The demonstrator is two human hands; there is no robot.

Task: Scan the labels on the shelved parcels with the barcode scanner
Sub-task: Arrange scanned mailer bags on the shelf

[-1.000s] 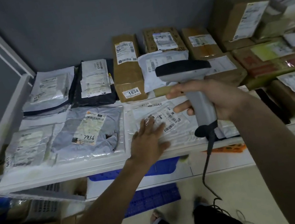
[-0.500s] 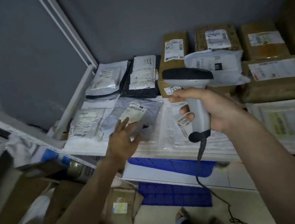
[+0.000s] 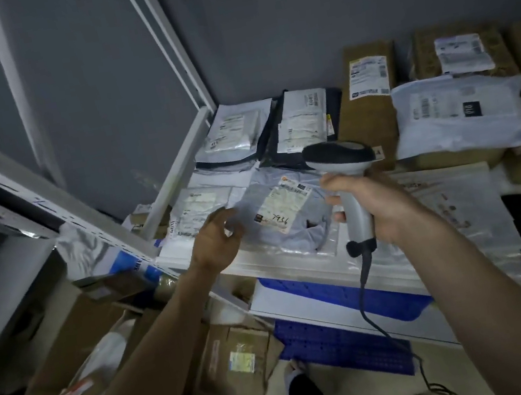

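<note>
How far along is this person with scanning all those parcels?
Nothing in the picture marks any parcel as already scanned, so what is done cannot be told. In hand: the right hand grips the barcode scanner above the grey bag labelled 7936, while the left hand hovers beside it. Many labelled parcels lie on the shelf, such as the white bag.

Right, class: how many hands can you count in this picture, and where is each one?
2. The left hand hovers over the grey parcel at the shelf's front; the right hand holds the scanner beside it. None seem hidden.
</note>
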